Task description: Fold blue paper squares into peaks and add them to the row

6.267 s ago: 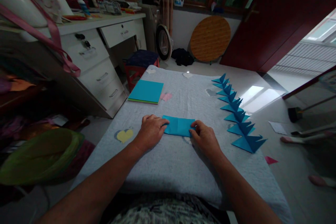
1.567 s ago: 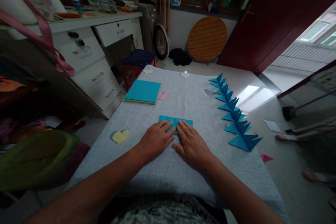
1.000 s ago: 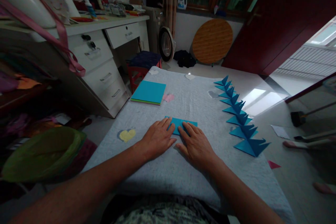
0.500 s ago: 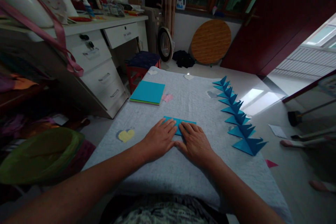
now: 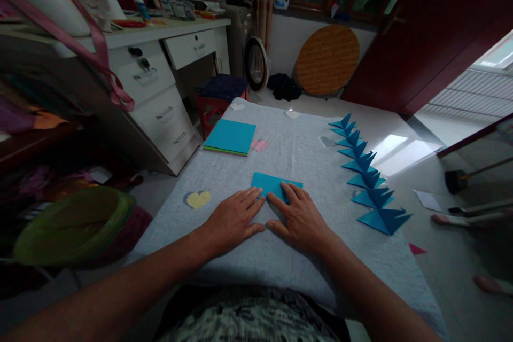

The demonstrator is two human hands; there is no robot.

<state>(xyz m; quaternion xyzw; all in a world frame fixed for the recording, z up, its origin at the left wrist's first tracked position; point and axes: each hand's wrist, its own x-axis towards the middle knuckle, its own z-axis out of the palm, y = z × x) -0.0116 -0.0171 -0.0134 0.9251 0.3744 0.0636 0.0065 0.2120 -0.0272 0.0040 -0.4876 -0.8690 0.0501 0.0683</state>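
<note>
A folded blue paper [image 5: 272,184] lies in the middle of the grey cloth-covered table [image 5: 288,256]. My left hand [image 5: 232,219] lies flat on the cloth, fingers stretched, its fingertips at the paper's near left corner. My right hand [image 5: 300,216] is flat too, fingers spread, pressing on the paper's near right part. Neither hand holds anything. A stack of blue square sheets [image 5: 230,138] sits at the far left of the table. A row of several folded blue pointed pieces [image 5: 366,176] runs along the table's right side.
Heart-shaped patches mark the cloth, a yellow one [image 5: 198,199] by my left hand. A white desk with drawers [image 5: 160,91] stands to the left, a green bag [image 5: 72,224] below it. A red stool [image 5: 218,99], a round wooden board [image 5: 327,59] and a dark red door [image 5: 433,26] lie beyond.
Both hands went from pinching the paper's ends to lying flat on it side by side, then slid slightly toward me, uncovering more of the paper.
</note>
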